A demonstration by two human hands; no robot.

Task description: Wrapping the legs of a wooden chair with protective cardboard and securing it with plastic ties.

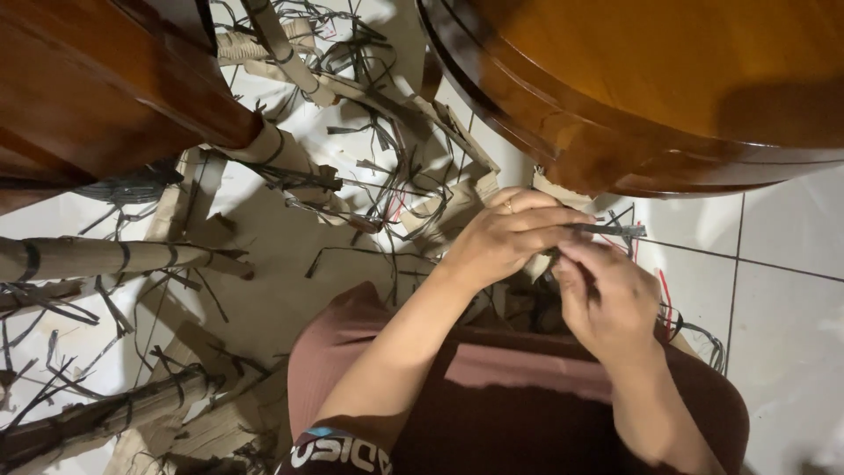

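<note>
We are pinching a thin dark strap (607, 230) right at the middle of the view, just below the curved edge of the round wooden tabletop (668, 97). Our left hand (505, 237) is closing its fingers (549, 220) together on the strap, a ring showing on one of them. Our right hand (607, 299) is sitting just beneath, touching the left, its fingers curled in on the same strap's near end. The free tip is poking out to the right over the white floor tiles (782, 290). Around us, cardboard wrapping (264, 264) is lying flat on the floor, littered with more cut dark strips. Further left, furniture legs wrapped in cardboard (105, 257) are stretching across, banded with dark straps.
</note>
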